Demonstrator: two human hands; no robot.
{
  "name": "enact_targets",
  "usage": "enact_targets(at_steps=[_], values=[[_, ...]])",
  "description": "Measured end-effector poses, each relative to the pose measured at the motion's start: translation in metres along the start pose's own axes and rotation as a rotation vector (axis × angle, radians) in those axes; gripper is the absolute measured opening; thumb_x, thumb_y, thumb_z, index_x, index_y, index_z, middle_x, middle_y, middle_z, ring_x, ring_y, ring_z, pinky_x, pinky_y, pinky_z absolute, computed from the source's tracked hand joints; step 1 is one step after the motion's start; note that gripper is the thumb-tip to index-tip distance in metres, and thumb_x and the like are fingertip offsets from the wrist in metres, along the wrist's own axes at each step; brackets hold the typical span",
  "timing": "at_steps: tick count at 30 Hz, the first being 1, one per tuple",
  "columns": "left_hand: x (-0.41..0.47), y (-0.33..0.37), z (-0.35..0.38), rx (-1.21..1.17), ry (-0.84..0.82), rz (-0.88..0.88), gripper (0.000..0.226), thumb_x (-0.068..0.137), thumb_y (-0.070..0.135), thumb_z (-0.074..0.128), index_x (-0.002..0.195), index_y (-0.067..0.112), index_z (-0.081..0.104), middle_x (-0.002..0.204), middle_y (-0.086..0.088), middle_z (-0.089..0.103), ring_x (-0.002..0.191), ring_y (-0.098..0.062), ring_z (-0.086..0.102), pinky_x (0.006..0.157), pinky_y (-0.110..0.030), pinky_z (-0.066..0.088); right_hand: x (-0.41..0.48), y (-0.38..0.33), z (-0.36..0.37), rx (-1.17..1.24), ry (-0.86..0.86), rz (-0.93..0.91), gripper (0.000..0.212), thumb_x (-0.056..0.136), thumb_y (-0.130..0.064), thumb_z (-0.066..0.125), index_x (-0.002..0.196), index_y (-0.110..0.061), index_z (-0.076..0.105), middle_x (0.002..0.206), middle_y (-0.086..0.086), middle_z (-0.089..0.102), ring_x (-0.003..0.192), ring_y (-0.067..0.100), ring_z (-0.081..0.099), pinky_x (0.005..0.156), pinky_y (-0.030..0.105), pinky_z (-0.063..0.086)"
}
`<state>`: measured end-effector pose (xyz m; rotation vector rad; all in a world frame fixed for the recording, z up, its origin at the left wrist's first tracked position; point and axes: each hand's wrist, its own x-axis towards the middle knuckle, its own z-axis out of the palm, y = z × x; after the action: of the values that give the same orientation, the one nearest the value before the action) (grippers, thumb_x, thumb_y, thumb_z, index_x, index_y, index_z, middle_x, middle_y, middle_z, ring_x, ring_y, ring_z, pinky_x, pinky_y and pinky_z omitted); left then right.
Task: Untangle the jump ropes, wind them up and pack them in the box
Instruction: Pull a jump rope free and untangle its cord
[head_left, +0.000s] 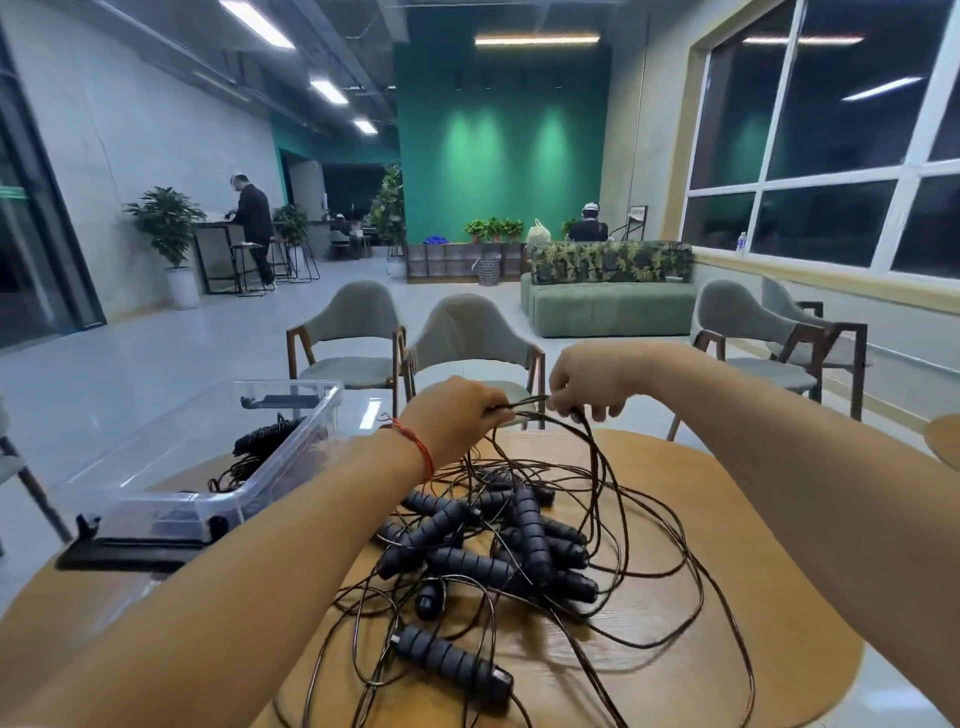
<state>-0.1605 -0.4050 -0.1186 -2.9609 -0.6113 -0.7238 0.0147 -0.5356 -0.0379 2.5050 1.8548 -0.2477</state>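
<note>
On wooden table, jump ropes, chairs beyond

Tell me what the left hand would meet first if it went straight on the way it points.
Probably the right hand. The left hand points rightward along the cord that both hands grip, and the right hand sits just across that short span. Depth is unclear from one view.

One wide-angle camera sits on the person's head, facing forward and tilted down over the counter. It is close: both forearms enter from the lower corners, and the left hand and right hand sit mid-frame. The green wall fills the upper centre, far off.
</note>
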Motion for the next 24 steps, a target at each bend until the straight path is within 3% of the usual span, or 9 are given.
enact_targets(at_steps=[5, 8, 14, 17, 20, 22, 24], values=[[0.01, 0.0, -0.026, -0.191, 0.322, -0.072, 0.025, 0.109, 0.033, 0.055, 0.106, 0.021, 0.077, 0.075, 0.012, 0.066, 0.065, -0.005, 0.062, 0.064, -0.031, 0.055, 0.002, -0.004, -0.015, -0.177, 0.28, -0.065, 0.021, 0.106, -0.035, 0.059, 0.089, -0.023, 0.064, 0.086, 0.005, 0.073, 0.072, 0.023, 0.074, 0.062, 0.035, 0.06], [0.023, 0.001, -0.047, -0.251, 0.472, -0.081, 0.025, 0.108, 0.034, 0.056, 0.11, 0.023, 0.078, 0.084, 0.007, 0.074, 0.07, -0.012, 0.066, 0.065, -0.031, 0.056, 0.002, -0.002, -0.015, -0.121, 0.309, -0.02, 0.015, 0.102, -0.022, 0.058, 0.088, -0.025, 0.062, 0.085, 0.006, 0.074, 0.069, 0.023, 0.076, 0.062, 0.038, 0.064], [0.035, 0.002, -0.06, -0.075, 0.491, -0.026, 0.024, 0.108, 0.036, 0.057, 0.11, 0.021, 0.076, 0.092, 0.001, 0.076, 0.08, -0.022, 0.069, 0.07, -0.032, 0.056, 0.001, 0.009, -0.036, -0.142, 0.336, 0.12, 0.013, 0.1, -0.014, 0.059, 0.099, -0.01, 0.071, 0.083, 0.008, 0.078, 0.068, 0.024, 0.078, 0.067, 0.044, 0.068], [0.042, -0.006, -0.069, -0.089, 0.581, -0.038, 0.023, 0.109, 0.03, 0.056, 0.108, 0.014, 0.073, 0.093, -0.003, 0.074, 0.078, -0.019, 0.066, 0.069, -0.029, 0.054, 0.007, 0.006, -0.057, -0.257, 0.721, 0.152, 0.013, 0.099, -0.01, 0.055, 0.107, -0.01, 0.065, 0.099, 0.015, 0.073, 0.088, 0.037, 0.071, 0.072, 0.045, 0.06], [0.053, -0.008, -0.092, -0.141, 0.679, -0.044, 0.022, 0.109, 0.026, 0.055, 0.11, 0.01, 0.071, 0.093, -0.002, 0.071, 0.079, -0.013, 0.063, 0.068, -0.013, 0.044, 0.005, -0.003, -0.082, -0.112, 1.047, 0.07, 0.009, 0.104, -0.013, 0.054, 0.109, -0.012, 0.061, 0.095, 0.021, 0.071, 0.089, 0.045, 0.069, 0.077, 0.053, 0.06], [0.061, -0.008, -0.107, -0.147, 0.734, -0.058, 0.022, 0.109, 0.025, 0.055, 0.11, 0.01, 0.071, 0.094, 0.0, 0.069, 0.08, -0.01, 0.061, 0.067, -0.008, 0.042, 0.001, -0.009, -0.098, -0.056, 1.178, 0.041, 0.011, 0.107, -0.02, 0.056, 0.113, -0.012, 0.06, 0.097, 0.022, 0.073, 0.089, 0.047, 0.07, 0.078, 0.056, 0.061], [0.064, -0.011, -0.113, -0.155, 0.745, -0.072, 0.022, 0.11, 0.026, 0.055, 0.11, 0.011, 0.071, 0.094, 0.0, 0.07, 0.081, -0.012, 0.063, 0.068, -0.01, 0.043, 0.0, -0.013, -0.106, -0.036, 1.179, 0.025, 0.014, 0.106, -0.022, 0.057, 0.116, -0.013, 0.062, 0.101, 0.021, 0.073, 0.091, 0.046, 0.07, 0.081, 0.057, 0.061]])
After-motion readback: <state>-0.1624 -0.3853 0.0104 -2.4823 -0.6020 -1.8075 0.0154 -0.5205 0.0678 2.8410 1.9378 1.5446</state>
